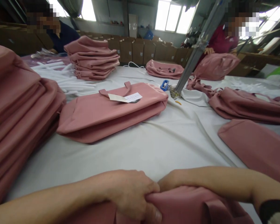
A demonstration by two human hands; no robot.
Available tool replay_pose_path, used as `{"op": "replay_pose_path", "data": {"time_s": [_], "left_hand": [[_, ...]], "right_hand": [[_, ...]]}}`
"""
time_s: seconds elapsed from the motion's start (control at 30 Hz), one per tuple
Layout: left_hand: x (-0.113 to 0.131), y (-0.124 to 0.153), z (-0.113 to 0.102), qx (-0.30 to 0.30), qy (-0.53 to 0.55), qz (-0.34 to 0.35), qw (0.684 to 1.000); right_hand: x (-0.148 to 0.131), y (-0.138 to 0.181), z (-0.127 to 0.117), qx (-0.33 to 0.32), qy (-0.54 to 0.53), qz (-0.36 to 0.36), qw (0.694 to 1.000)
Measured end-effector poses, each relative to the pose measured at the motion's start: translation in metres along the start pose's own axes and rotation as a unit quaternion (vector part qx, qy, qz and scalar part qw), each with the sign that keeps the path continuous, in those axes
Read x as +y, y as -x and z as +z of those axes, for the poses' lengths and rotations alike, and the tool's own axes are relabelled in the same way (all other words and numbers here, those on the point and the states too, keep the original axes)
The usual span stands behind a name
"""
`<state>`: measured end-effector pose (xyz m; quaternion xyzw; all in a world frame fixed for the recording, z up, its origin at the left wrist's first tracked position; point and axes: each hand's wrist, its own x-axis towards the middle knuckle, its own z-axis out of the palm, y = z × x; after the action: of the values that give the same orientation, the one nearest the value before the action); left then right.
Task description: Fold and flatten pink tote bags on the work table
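Observation:
At the near edge of the table lies a pink bag (189,207), and both my hands are on it. My left hand (130,193) is closed, its fingers pinching a fold of the bag's fabric. My right hand (172,182) comes in from the right and tucks behind the bag's top edge; its fingers are hidden. A strap of the bag shows near my right forearm. Further out, a flat pink bag (112,109) with a white paper tag (126,98) lies in the middle of the table.
A grey cloth (142,146) covers the table. Stacks of pink bags stand at the left (18,118) and far left (93,57); more bags lie at the right (249,104). A metal pole (196,49) rises mid-table. Two people work at the far side.

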<state>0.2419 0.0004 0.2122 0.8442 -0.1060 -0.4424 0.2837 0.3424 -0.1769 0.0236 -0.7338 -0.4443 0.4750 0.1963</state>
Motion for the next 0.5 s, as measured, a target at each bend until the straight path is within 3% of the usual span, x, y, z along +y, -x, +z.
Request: {"op": "replay_pose_path", "data": {"time_s": [0.07, 0.13, 0.23, 0.3, 0.4, 0.5], "left_hand": [[-0.013, -0.011, -0.004, -0.009, 0.023, 0.013, 1.0], [-0.032, -0.027, -0.005, 0.0, 0.058, 0.019, 0.998], [-0.067, -0.056, -0.003, 0.025, 0.083, 0.035, 0.996], [-0.085, -0.073, 0.0, 0.036, 0.066, 0.034, 0.997], [-0.097, -0.087, 0.012, 0.061, 0.025, -0.002, 0.998], [-0.1, -0.088, 0.032, 0.132, -0.017, -0.055, 0.99]], "right_hand": [[-0.001, -0.006, -0.015, -0.042, 0.003, -0.001, 0.999], [-0.005, -0.01, -0.04, -0.036, 0.02, 0.012, 0.999], [-0.013, 0.001, -0.081, 0.06, 0.038, 0.051, 0.996], [-0.016, 0.021, -0.096, 0.109, 0.042, 0.049, 0.992], [-0.015, 0.058, -0.088, 0.108, 0.095, 0.028, 0.989], [-0.005, 0.075, -0.06, 0.147, 0.189, 0.069, 0.968]]}}
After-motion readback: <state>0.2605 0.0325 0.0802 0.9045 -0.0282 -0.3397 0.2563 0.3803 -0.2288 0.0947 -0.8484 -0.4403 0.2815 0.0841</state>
